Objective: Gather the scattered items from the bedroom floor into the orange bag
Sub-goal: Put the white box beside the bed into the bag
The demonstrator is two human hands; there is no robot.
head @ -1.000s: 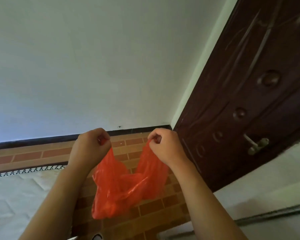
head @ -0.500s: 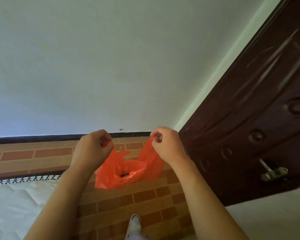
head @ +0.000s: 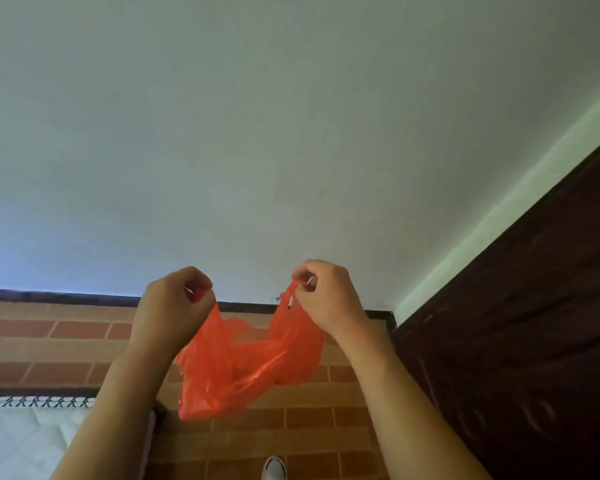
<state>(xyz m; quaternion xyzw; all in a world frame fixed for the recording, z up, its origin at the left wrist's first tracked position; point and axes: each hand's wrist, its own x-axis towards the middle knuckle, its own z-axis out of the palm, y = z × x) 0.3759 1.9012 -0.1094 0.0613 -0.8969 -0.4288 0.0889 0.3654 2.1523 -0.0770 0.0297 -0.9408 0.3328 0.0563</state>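
The orange bag [head: 243,362] hangs in the air between two raised hands, in front of the pale wall [head: 257,133] and above the brick-patterned floor [head: 291,434]. The left hand [head: 174,306] has its fingers curled tight around one handle of the bag, and the right hand [head: 326,296] pinches the other handle between thumb and fingers. The hands are apart, so the bag's top is spread between them while its crumpled body sags below. To the right of the bag stands a dark brown door [head: 516,341]. Below and left of the bag lies a white mattress [head: 21,441] with a stitched edge. A white shoe tip [head: 274,467] shows on the floor beneath the bag.
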